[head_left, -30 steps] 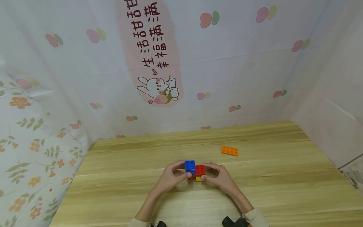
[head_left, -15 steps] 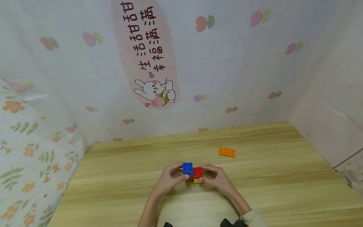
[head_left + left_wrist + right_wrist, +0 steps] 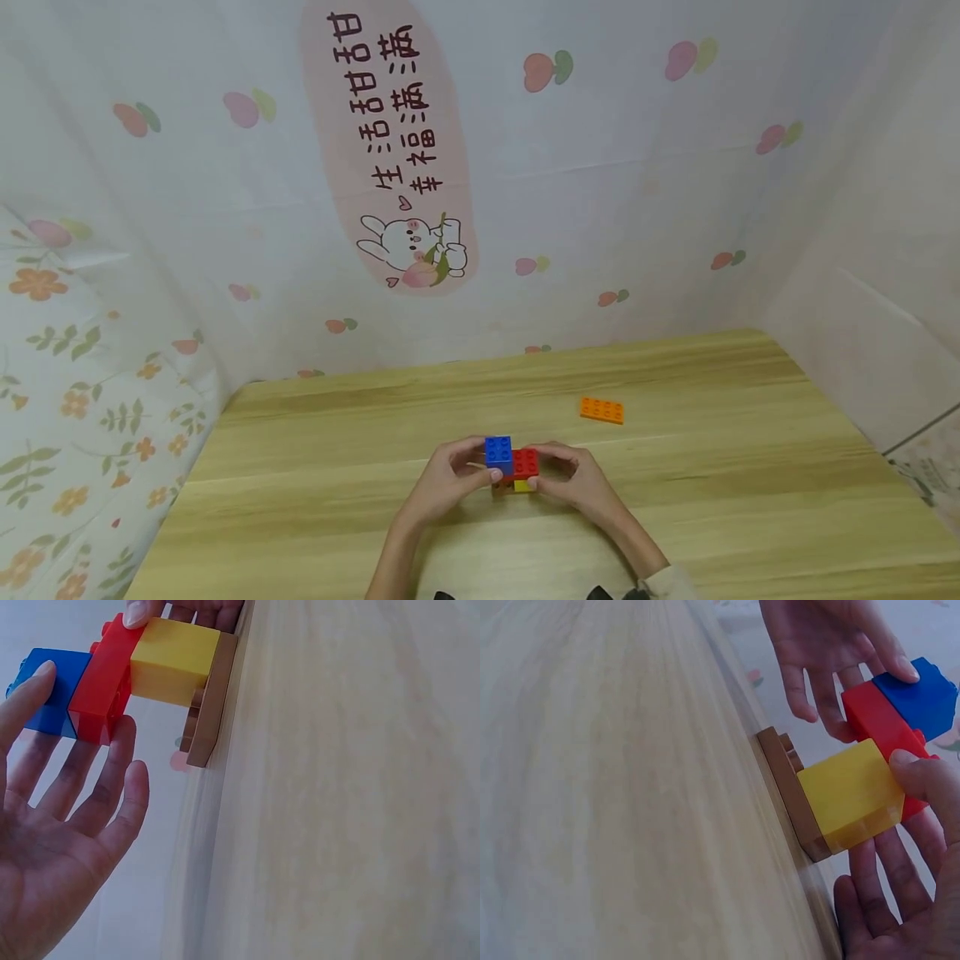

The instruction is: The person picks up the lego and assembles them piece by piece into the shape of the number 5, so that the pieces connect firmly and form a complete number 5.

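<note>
Next to nothing new over the last second: both hands stay on the brick stack (image 3: 517, 464), same order of pieces. The small shift in the head view matches camera movement, since the table (image 3: 315, 483) edge shifts with it. Reads as a steadying or pressing hold, my judgement; can't tell if any force is going in.

Left hand (image 3: 438, 483), 9 o'clock of the stack, pinches the blue brick (image 3: 498, 450), thumb on its near side, other fingers partly hidden behind. Right hand (image 3: 585, 483), 3 o'clock, grips the red brick (image 3: 527, 462), thumb near the yellow seam. Hands are apart, stack between them.

Stack is upright on the table, roughly 6 o'clock of table centre. Bottom: flat brown plate (image 3: 214, 705), bare studs toward 9 o'clock. Yellow block (image 3: 522, 486) sits on its 3 o'clock end. Red lies across yellow, overhanging toward 9 o'clock with a gap beneath; blue is on that overhanging end, four studs up. Red's remaining studs show at 3 o'clock. Seams look closed; full seating can't be told. Orange plate (image 3: 602, 410) lies loose, 2 o'clock of the stack, untouched.
</note>
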{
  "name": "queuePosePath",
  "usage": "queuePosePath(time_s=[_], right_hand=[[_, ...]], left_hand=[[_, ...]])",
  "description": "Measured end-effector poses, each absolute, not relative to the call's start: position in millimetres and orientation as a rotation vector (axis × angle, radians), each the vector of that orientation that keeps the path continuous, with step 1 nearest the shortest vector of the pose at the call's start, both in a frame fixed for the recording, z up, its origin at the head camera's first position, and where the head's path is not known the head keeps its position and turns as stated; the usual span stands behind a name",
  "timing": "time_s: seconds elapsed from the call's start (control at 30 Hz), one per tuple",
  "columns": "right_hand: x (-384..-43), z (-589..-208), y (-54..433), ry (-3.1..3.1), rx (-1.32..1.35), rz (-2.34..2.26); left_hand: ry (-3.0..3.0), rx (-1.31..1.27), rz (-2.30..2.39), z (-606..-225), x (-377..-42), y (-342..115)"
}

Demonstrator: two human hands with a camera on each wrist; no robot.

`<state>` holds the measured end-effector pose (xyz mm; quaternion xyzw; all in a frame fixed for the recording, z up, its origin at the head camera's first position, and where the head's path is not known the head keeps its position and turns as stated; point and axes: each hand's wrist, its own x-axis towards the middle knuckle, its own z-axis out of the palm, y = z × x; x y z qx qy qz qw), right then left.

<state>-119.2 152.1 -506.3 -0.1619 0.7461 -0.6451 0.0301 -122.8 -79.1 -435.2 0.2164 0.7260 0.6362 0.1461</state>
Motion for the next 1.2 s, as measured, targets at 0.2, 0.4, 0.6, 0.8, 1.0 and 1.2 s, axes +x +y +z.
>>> queuePosePath(time_s=[0.2, 0.4, 0.6, 0.8, 1.0, 1.2], right_hand=[[-121, -498, 163, 2.099, -0.610, -2.071], [-125, -483, 193, 2.156, -0.518, -2.138], [-134, -457, 221, 2.596, -0.538, -1.896], [-144, -457, 235, 3.003, -0.534, -1.536], [-151, -465, 244, 3.244, -0.547, -1.220], [-157, -472, 250, 3.207, -0.434, -1.109]], left_hand=[[2.135, 0.597, 1.813, -455, -130, -80], [2.153, 0.578, 1.791, -458, -130, -80], [2.145, 0.581, 1.773, -433, -121, -79], [2.158, 0.577, 1.754, -432, -120, -81], [2.170, 0.579, 1.743, -429, -120, -81], [2.164, 0.570, 1.752, -439, -124, -81]])
